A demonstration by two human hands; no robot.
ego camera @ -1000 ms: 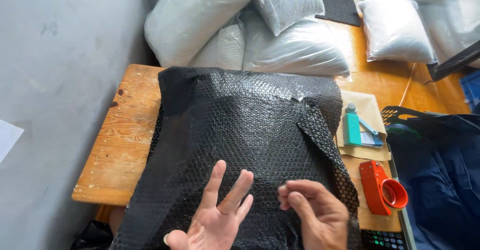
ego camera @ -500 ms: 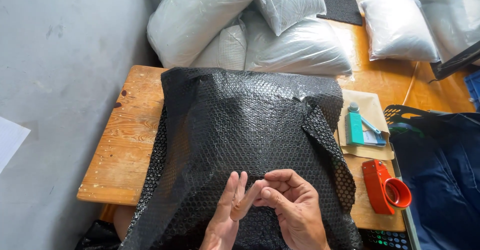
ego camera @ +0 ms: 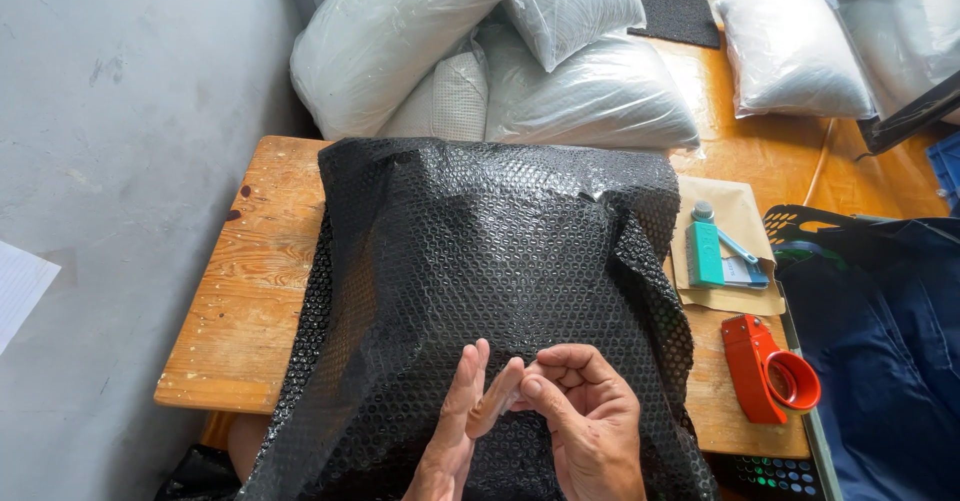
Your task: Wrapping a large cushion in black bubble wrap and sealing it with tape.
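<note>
Black bubble wrap lies spread over the wooden bench, w/ its bumpy side up, and it covers most of the top. It hangs off the near edge by my legs. My left hand is flat and stands on its edge, fingers straight and close together, just above the wrap near the bottom of the view. My right hand is right beside it, fingers curled in. The tips of my right thumb and 1st finger pinch at the tip of a left finger. If a tiny thing is stuck between them, I can't tell, it's too small to see. So my right grip is pinched together on my own left finger, and my left grip is not holding a thing. On the bench to the right of the wrap lies a brown paper envelope, w/ a teal box cutter and a blue pen on top. Nearer to me on that side is a red tape dispenser. Past the far end of the bench are big white pillows in clear plastic bags, piled up. Dark blue cloth sits at the far right. Grey floor is on the left.
</note>
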